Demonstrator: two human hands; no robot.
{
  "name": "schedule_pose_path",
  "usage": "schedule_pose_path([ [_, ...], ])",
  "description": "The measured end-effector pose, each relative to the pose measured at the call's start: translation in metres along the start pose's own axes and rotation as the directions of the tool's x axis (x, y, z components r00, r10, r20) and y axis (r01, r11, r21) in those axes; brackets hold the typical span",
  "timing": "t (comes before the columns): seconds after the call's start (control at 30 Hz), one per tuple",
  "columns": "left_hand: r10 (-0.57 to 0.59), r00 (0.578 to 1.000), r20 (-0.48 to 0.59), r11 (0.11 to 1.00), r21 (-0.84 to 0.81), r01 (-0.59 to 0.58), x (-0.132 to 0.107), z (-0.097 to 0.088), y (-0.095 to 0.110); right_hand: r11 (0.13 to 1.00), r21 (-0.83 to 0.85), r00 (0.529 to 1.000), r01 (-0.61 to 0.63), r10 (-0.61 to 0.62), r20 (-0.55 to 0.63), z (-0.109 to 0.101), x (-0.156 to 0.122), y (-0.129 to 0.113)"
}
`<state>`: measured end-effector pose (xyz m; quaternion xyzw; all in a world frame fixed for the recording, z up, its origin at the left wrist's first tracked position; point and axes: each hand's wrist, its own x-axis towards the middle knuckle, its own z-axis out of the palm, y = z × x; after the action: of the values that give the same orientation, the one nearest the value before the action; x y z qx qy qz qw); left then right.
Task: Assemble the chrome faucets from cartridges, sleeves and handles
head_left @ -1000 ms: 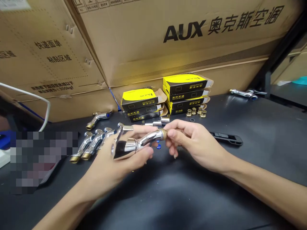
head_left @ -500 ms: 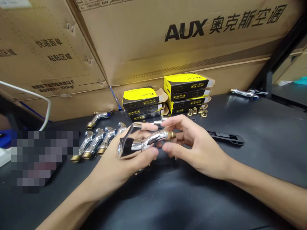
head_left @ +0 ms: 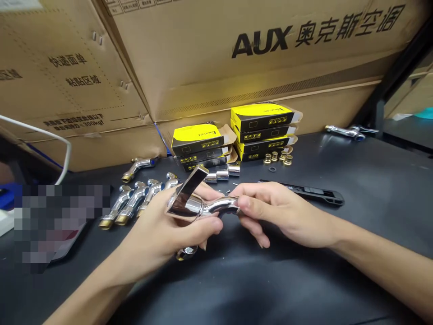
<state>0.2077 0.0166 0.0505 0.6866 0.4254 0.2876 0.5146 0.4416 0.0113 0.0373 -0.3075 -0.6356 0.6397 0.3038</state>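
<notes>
Holding a shiny chrome bent faucet fitting with a flat lever handle (head_left: 196, 201) just above the black worktop (head_left: 338, 280), the left hand (head_left: 169, 230) is wrapped around its body while the right hand (head_left: 270, 210) pinches the far end with thumb and fingers. Behind sit two stacks of yellow-and-black small cartons (head_left: 233, 135), lettering too tiny to read. Big brown cardboard box (head_left: 270, 54) says "AUX" plus Chinese characters. More chrome elbow fittings with brass threads (head_left: 135, 201) lie to the left, small brass nuts (head_left: 279, 158) by the cartons.
</notes>
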Motion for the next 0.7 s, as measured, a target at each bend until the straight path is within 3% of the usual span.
schedule_pose_path([
  [0.07, 0.014, 1.000, -0.022, 1.000, 0.008, -0.014, 0.001, 0.000, 0.001, 0.999, -0.033, 0.999, 0.003, -0.004, -0.035, 0.001, 0.001, 0.001],
  [0.13, 0.032, 0.998, -0.059, 0.999, 0.024, -0.030, 0.003, 0.002, 0.002, 0.981, -0.188, 0.986, 0.057, -0.084, -0.141, 0.003, 0.003, 0.003],
  [0.23, 0.043, 0.995, -0.087, 0.999, 0.029, -0.040, 0.004, 0.006, 0.003, 0.844, -0.521, 0.929, 0.129, -0.287, -0.235, 0.008, 0.004, 0.008],
  [0.33, 0.039, 0.997, -0.072, 0.999, 0.024, -0.038, 0.002, 0.008, 0.005, 0.745, -0.646, 0.895, 0.167, -0.390, -0.219, 0.009, 0.003, 0.009],
  [0.47, 0.067, 0.998, -0.018, 0.997, 0.024, -0.066, -0.001, 0.006, 0.007, 0.793, -0.578, 0.933, 0.192, -0.330, -0.143, 0.007, -0.002, 0.003],
  [0.6, 0.086, 0.996, 0.035, 0.996, -0.017, -0.086, -0.003, 0.002, 0.007, 0.952, -0.292, 0.989, 0.094, -0.122, -0.079, 0.007, -0.005, -0.004],
  [0.7, 0.080, 0.996, 0.036, 0.997, 0.005, -0.080, -0.002, 0.000, 0.003, 0.988, -0.152, 0.999, 0.042, -0.046, -0.028, 0.007, -0.005, -0.004],
])
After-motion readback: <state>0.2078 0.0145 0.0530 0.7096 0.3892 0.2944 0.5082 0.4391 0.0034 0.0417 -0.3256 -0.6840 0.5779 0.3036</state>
